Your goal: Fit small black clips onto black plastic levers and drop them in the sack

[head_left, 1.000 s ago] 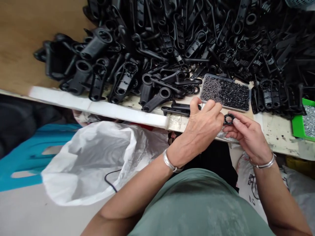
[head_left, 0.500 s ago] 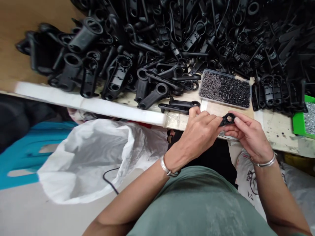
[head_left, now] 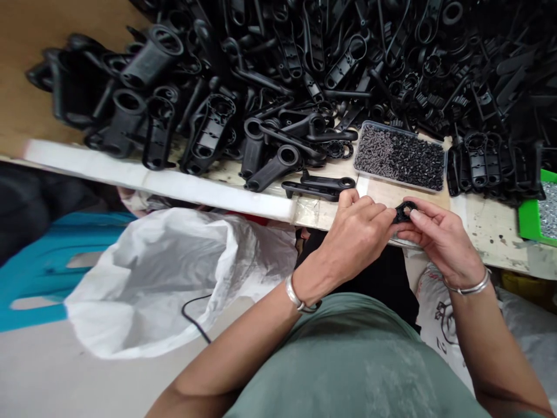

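Nearest the wearer, a green shirt [head_left: 357, 360] fills the bottom of the view, with an open white sack [head_left: 152, 284] to its left, below the worktop [head_left: 491, 226]. Both forearms reach forward to the front edge of the worktop, a metal bangle on each wrist. Between the hands, at that edge, is a small black part [head_left: 405, 211] with a ring-shaped end. Its visible length runs roughly left to right, rising slightly to the right; the ring end points toward the right hand [head_left: 450, 241], and the other end is hidden by the left hand [head_left: 359, 235]. The right fingers are closed on the part, thumb against the ring end. The left fingers are bent and closed at its left end; their tips are partly hidden, and whether anything else is held there cannot be told. Just beyond the left hand, long black pieces [head_left: 322, 186] lie roughly lengthwise along the worktop. Beyond the hands stands a clear box [head_left: 398, 155] of small grey and black pieces. A green tray [head_left: 528, 220] is at the far right. Farthest off, a large heap of black plastic parts [head_left: 278, 75] spreads across the worktop.
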Demonstrator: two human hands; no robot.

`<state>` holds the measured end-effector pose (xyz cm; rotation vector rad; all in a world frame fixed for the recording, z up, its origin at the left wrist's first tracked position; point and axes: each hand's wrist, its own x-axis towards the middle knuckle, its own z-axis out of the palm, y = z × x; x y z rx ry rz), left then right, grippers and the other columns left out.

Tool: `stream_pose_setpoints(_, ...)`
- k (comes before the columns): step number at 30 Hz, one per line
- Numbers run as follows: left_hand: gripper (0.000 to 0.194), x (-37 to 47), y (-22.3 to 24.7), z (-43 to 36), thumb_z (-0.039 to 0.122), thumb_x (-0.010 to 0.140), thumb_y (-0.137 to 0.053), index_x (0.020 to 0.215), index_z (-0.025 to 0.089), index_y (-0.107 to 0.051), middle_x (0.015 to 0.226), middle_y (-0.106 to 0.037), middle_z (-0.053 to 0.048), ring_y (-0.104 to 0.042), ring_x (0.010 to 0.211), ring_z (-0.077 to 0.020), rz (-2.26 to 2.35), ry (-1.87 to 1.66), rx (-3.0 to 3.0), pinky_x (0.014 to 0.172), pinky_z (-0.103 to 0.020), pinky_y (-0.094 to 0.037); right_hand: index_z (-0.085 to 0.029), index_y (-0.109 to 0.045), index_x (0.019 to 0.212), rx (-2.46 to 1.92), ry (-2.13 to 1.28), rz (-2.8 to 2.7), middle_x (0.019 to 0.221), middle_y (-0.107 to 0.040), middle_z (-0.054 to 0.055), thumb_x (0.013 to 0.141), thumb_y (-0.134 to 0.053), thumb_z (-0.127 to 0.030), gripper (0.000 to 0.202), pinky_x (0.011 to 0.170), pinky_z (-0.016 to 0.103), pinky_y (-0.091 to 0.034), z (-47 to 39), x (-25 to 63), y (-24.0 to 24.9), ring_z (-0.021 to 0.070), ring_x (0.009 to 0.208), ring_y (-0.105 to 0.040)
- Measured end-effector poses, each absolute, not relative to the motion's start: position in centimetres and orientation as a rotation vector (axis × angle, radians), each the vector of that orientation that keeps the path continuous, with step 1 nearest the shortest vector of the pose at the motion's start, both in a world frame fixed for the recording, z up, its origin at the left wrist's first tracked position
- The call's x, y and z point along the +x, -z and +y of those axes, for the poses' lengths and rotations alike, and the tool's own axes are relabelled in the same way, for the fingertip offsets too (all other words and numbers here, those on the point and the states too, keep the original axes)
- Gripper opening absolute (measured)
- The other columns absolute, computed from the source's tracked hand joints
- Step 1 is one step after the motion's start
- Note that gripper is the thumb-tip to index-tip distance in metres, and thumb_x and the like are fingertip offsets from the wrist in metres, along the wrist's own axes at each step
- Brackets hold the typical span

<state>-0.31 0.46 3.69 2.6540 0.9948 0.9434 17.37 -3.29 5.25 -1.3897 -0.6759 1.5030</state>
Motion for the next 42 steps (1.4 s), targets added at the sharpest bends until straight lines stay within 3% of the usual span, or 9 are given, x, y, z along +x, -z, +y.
stream_pose_setpoints(9,0.024,-0.3,-3.5,0.7,0.031,0.099,-0.051,0.085,0.016,-0.064,0.077,-0.072,-0.001,-0.055,0.072,-0.0159,0.977,-0.919,2.627,0.079,-0.035,-0.029,-0.016,-0.068,0.107,-1.402,-1.54,-0.639,0.083,-0.075,0.005,0.073,-0.082,-0.031,0.04,0.072,0.026,-0.063,-3.0,17.7,-5.2,0.0167,0.072,-0.074)
stream_pose_setpoints(20,0.024,-0.3,-3.9,0.8,0.029,0.098,-0.051,0.085,0.015,-0.065,0.077,-0.071,-0.001,-0.054,0.071,-0.0154,0.928,-0.88,2.628,0.08,-0.035,-0.028,-0.016,-0.07,0.105,-1.432,-1.54,-0.678,0.077,-0.073,0.002,0.069,-0.085,-0.029,0.041,0.066,0.023,-0.06,-2.9,17.8,-5.6,0.0121,0.064,-0.069)
stream_pose_setpoints(32,0.018,-0.7,-4.4,1.3,0.029,0.096,-0.057,0.091,0.015,-0.068,0.079,-0.072,0.0,-0.055,0.075,-0.0145,0.801,-0.751,2.566,0.085,-0.035,-0.027,-0.015,-0.07,0.112,-1.49,-1.67,-1.055,0.065,-0.062,-0.001,0.082,-0.073,-0.031,0.035,0.057,0.023,-0.047,-2.5,20.2,-6.1,0.0086,0.058,-0.056)
stream_pose_setpoints(36,0.019,-0.7,-4.2,1.6,0.031,0.097,-0.056,0.091,0.017,-0.067,0.08,-0.072,-0.001,-0.056,0.077,-0.0148,0.806,-0.704,2.566,0.088,-0.035,-0.027,-0.014,-0.069,0.116,-1.555,-1.653,-1.062,0.066,-0.064,0.0,0.079,-0.075,-0.036,0.043,0.058,0.026,-0.05,-2.4,20.1,-6.0,0.0106,0.058,-0.058)
stream_pose_setpoints(42,0.015,-0.8,-3.8,2.6,0.024,0.095,-0.057,0.088,0.016,-0.065,0.081,-0.071,-0.001,-0.055,0.079,-0.016,0.838,-0.642,2.599,0.084,-0.033,-0.027,-0.013,-0.053,0.137,-1.654,-1.558,-1.143,0.076,-0.071,0.005,0.079,-0.074,-0.047,0.072,0.058,0.03,-0.055,-2.8,20.7,-6.2,0.0145,0.06,-0.064)
